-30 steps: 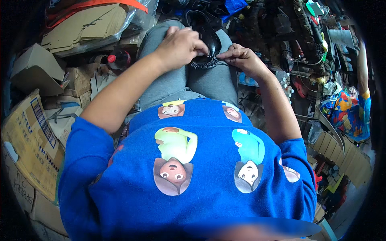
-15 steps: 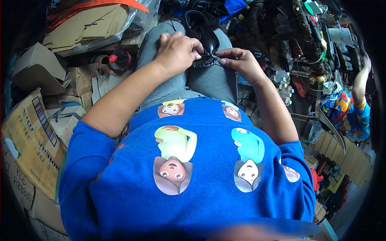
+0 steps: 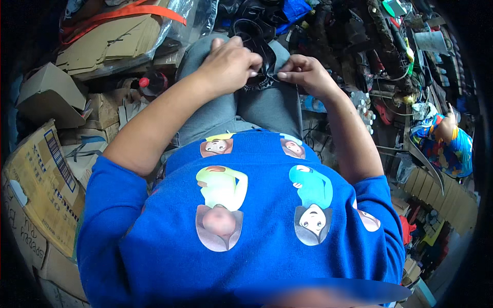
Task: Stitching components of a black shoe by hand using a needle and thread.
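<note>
Across my knees lies a black glossy leather piece (image 3: pixel 267 54), shaped like a shoe upper, with a gathered, puckered edge toward me. My left hand (image 3: pixel 231 64) is over its left side, thumb and forefinger pinched beside the puckered edge. On the other side, my right hand (image 3: pixel 308 76) pinches with thumb and forefinger just off the edge. Whatever thin strand is between the fingers is too fine to make out. My left hand hides part of the piece.
At left are flat cardboard pieces (image 3: pixel 110 43), an open carton (image 3: pixel 51 95) and a red-capped bottle (image 3: pixel 153 83). Cluttered tools and small bottles (image 3: pixel 362 110) fill the right. A co-worker's colourful sleeve (image 3: pixel 447 146) shows at far right. Black items (image 3: pixel 251 13) lie beyond my knees.
My right hand has moved slightly up and away from the puckered edge. The pale strands seen between my hands no longer show clearly. The co-worker's raised arm has come down.
</note>
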`<state>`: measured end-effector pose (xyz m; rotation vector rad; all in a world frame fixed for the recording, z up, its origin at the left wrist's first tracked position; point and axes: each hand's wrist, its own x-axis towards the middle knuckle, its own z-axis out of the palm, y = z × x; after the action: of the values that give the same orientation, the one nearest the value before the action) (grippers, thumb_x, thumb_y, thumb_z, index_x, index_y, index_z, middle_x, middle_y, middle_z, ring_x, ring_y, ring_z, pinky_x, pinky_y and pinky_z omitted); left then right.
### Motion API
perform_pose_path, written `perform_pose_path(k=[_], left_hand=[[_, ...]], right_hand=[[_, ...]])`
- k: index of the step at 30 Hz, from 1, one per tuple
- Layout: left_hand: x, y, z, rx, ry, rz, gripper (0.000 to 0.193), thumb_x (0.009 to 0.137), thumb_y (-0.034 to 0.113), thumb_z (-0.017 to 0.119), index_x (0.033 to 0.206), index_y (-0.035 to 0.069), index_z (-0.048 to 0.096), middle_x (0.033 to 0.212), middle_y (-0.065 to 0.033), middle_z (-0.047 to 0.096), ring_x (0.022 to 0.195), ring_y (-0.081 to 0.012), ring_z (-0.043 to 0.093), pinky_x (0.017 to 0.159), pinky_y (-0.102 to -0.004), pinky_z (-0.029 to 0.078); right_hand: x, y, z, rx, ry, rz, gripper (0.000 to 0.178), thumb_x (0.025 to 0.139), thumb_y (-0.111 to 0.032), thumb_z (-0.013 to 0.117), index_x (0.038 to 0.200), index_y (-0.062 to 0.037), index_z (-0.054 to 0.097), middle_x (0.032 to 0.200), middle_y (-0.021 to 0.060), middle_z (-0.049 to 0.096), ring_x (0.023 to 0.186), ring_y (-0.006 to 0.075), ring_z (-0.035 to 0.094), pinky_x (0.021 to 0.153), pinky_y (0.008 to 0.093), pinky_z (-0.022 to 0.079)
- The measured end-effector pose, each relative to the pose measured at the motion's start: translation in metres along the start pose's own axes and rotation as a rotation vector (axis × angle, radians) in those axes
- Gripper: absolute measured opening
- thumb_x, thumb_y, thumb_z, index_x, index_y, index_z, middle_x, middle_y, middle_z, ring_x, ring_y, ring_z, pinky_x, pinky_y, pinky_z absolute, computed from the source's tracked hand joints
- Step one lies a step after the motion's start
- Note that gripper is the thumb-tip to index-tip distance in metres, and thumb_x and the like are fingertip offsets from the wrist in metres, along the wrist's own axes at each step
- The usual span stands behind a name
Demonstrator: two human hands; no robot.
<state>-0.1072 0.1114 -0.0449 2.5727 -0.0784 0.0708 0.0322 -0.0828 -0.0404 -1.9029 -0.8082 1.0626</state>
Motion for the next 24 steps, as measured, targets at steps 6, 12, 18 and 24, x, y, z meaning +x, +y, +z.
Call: perform_pose_path(k=[6,12,18,24], left_hand=[[-0.006,0.000,0.006,-0.046,-0.077,-0.074,0.007,0.083,0.014,0.059,0.089,0.011,0.061,0.082,-0.0080,0.063,0.089,-0.0284,0.058,0.079,-0.0438,0.040],[0.007,0.001,0.014,-0.070,-0.106,-0.030,0.007,0.084,0.011,0.055,0.090,0.009,0.059,0.084,-0.0093,0.064,0.088,-0.0305,0.059,0.078,-0.0448,0.043],[0.006,0.000,0.009,0.061,-0.189,0.143,0.008,0.085,0.013,0.054,0.091,0.013,0.059,0.083,-0.0071,0.064,0.086,-0.0282,0.057,0.077,-0.0437,0.040],[-0.008,-0.005,0.020,0.020,-0.092,0.119,0.008,0.084,0.014,0.055,0.091,0.014,0.060,0.076,-0.0062,0.062,0.084,-0.0263,0.057,0.078,-0.0421,0.039]], right_hand=[[-0.012,0.018,0.004,0.085,0.071,-0.092,0.013,0.083,-0.014,0.070,0.086,-0.0043,0.062,0.089,-0.0038,0.051,0.075,0.0030,0.048,0.061,0.0192,0.038],[-0.040,0.016,-0.006,0.137,0.064,0.060,0.013,0.082,-0.011,0.071,0.089,-0.0043,0.063,0.088,-0.0011,0.055,0.079,0.0073,0.052,0.071,0.0222,0.044],[-0.011,-0.001,-0.036,-0.435,0.316,-0.115,0.012,0.079,-0.010,0.068,0.087,-0.0028,0.063,0.094,0.0063,0.056,0.081,0.0169,0.059,0.072,0.0287,0.048],[-0.014,-0.018,-0.023,-0.678,0.365,-0.296,0.016,0.074,-0.018,0.069,0.088,-0.0113,0.067,0.095,0.0107,0.060,0.092,0.0304,0.060,0.079,0.0410,0.048]])
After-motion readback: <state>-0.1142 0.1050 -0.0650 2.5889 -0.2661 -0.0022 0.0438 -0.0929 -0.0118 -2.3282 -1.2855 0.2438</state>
